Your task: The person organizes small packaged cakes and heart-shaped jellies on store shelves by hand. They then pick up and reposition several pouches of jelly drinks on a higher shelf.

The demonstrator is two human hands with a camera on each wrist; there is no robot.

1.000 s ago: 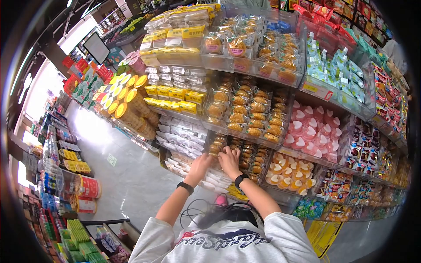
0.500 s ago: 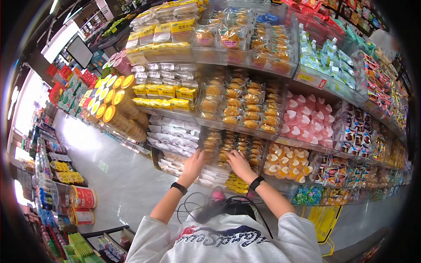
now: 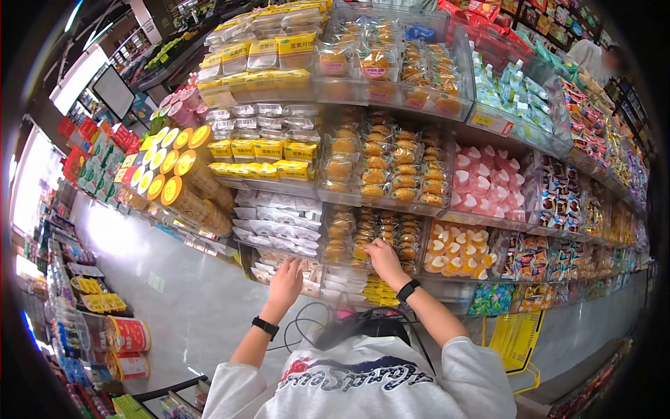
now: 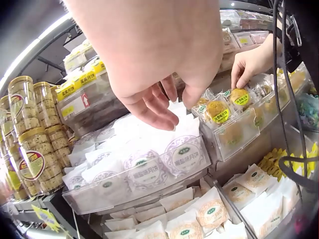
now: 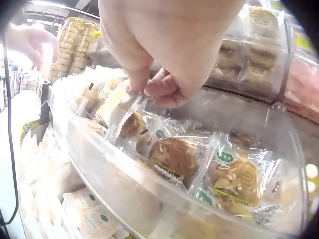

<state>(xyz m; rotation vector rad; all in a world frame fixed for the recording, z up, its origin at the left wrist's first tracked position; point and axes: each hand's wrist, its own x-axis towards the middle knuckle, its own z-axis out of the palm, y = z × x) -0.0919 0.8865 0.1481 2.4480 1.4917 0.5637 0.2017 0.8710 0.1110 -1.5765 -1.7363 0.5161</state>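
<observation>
My right hand (image 3: 388, 264) reaches into a clear bin of wrapped mooncakes on a lower shelf. In the right wrist view its thumb and fingers pinch the top edge of a clear wrapper, with a round golden mooncake (image 4: 240, 97) under the fingertips in the left wrist view. More wrapped mooncakes (image 5: 172, 155) stand in rows beside it, some with green logos and yellow labels. My left hand (image 3: 285, 283) hovers with loosely bent fingers, holding nothing, over white paper packets (image 4: 144, 167) with purple print, just left of the mooncake bin.
A clear plastic bin wall (image 5: 107, 159) runs along the front of the mooncakes. Below are packets with orange print (image 4: 182, 226) and yellow packets (image 3: 380, 290). Tall jars (image 3: 178, 171) stand at left, heart-topped jelly cups (image 3: 457, 249) at right. Black cables (image 4: 294, 114) hang by my body.
Both hands were at the mooncake bin. The left hand has drawn away to the left and back, over the white packets. The right hand has stayed at the mooncakes, its fingers now pinching a wrapper.
</observation>
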